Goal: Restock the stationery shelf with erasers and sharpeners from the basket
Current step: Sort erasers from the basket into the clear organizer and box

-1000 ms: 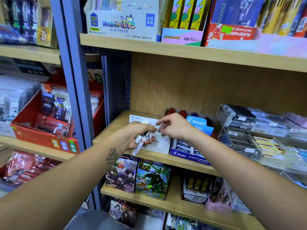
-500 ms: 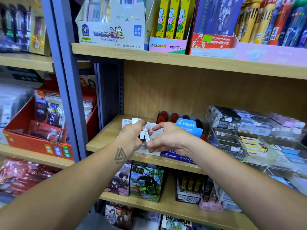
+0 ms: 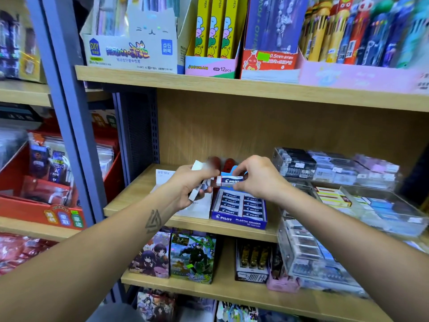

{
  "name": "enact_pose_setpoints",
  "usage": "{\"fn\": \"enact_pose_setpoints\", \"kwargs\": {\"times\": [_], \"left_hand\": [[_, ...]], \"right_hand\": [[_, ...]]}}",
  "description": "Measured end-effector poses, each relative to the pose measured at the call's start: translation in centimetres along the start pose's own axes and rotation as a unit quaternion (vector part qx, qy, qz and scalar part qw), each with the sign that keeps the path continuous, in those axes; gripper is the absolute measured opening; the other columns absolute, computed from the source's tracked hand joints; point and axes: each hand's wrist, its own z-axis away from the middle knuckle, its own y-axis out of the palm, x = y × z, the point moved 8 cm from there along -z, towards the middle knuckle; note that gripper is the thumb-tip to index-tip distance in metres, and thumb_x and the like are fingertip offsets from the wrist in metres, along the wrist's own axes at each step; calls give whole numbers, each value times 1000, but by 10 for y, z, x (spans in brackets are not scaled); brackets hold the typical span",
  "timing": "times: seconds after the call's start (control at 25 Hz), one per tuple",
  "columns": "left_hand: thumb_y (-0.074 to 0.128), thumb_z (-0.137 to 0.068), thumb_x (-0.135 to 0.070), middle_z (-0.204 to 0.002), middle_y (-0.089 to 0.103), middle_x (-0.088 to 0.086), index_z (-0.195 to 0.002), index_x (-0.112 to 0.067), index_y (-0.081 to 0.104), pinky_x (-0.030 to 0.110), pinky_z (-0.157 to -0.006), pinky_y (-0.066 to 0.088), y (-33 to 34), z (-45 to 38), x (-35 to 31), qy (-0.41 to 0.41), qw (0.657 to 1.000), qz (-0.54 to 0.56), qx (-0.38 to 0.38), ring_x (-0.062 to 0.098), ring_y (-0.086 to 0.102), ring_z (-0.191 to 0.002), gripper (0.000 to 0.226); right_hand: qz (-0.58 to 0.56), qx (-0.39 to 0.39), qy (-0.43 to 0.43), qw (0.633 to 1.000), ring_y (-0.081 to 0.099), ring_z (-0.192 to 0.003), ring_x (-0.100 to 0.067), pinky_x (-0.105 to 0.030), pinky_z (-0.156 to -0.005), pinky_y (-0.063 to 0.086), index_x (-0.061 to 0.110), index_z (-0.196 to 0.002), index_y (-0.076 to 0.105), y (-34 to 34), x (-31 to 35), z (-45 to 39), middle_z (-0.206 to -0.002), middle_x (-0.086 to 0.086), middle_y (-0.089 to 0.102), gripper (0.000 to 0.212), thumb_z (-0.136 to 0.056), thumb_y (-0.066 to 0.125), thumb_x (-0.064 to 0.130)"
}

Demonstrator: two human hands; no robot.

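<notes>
Pinching one Pilot eraser (image 3: 229, 180) in the right hand (image 3: 260, 180), just above the blue display box (image 3: 239, 221) on the middle shelf (image 3: 139, 194). Gripping a loose bundle of more erasers (image 3: 200, 189) in the left hand (image 3: 190, 184), fingers curled round them. Risking a spill: bundle looking loosely held, likely slipping off the shelf edge. Possibly misaligning the eraser in the nearly full box.
</notes>
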Motion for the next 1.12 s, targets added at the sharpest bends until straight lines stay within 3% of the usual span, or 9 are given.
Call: {"fn": "enact_pose_setpoints", "kwargs": {"times": [0.12, 0.24, 0.32, 0.52, 0.64, 0.76, 0.88, 1.04, 1.12], "left_hand": [[70, -84, -1, -74, 69, 21, -105, 4, 61, 18, -35, 34, 18, 2, 1, 39, 988, -149, 10, 15, 52, -40, 23], [67, -79, 3, -66, 67, 15, -103, 4, 63, 19, -34, 35, 34, 5, 5, 73, 937, -337, 65, 16, 53, -38, 24], [69, -78, 2, -59, 66, 7, -99, -1, 64, 20, -35, 37, 41, 7, 7, 74, 908, -401, 94, 15, 54, -40, 22], [68, -79, 2, -53, 66, 2, -104, 2, 64, 20, -35, 36, 44, 16, 14, 34, 900, -406, 156, 15, 55, -42, 26], [68, -78, 2, -63, 66, 9, -99, 1, 63, 21, -36, 35, 31, 10, 4, 76, 924, -363, 90, 19, 55, -43, 22], [68, -80, 1, -56, 59, 6, -102, -8, 60, 19, -35, 33, 16, 8, -8, 106, 928, -357, 20, 13, 49, -34, 25], [68, -80, 4, -57, 58, 10, -113, -9, 52, 19, -34, 34, 14, 6, -2, 85, 922, -377, 23, 15, 49, -37, 39], [69, -77, 8, -60, 62, 13, -92, -12, 49, 20, -34, 36, 20, 2, 7, 64, 916, -392, 48, 15, 50, -37, 32], [69, -76, 8, -59, 63, 12, -91, -12, 50, 21, -34, 37, 21, -1, 8, 60, 914, -398, 45, 15, 50, -37, 31]], "right_hand": [[105, 20, 6, 994, 65, -95, -25, -41, -82, 57, 18, -97, 71, -2, -20, 1, -104, -4, 68, 23, -77, 80, 24], [188, 85, -17, 978, 65, -92, -27, -40, -80, 58, 11, -97, 67, 9, -24, 4, -102, -9, 67, 21, -80, 76, 17], [200, 105, -23, 974, 65, -92, -27, -38, -80, 57, 10, -100, 68, 17, -25, 3, -104, -10, 66, 20, -81, 74, 13], [186, 129, -23, 974, 66, -96, -27, -35, -81, 56, 7, -105, 69, 36, -24, -7, -106, -10, 69, 28, -78, 77, 12], [146, 128, -9, 981, 66, -93, -23, -33, -82, 57, 11, -98, 73, 42, -21, -14, -103, -6, 70, 25, -75, 82, 14], [134, 159, -18, 978, 66, -90, -16, -31, -82, 57, 16, -91, 76, 42, -17, -15, -97, 1, 72, 22, -72, 86, 15], [131, 206, -24, 970, 68, -88, -15, -26, -77, 56, 17, -94, 78, 38, -15, -9, -93, 1, 74, 24, -72, 88, 17], [110, 242, -23, 964, 69, -87, -12, -21, -70, 53, 16, -95, 79, 48, -15, -3, -92, 1, 75, 23, -73, 87, 16], [90, 257, -13, 962, 69, -89, -12, -16, -64, 51, 15, -97, 79, 53, -15, -4, -95, 0, 76, 22, -76, 84, 14]]}}
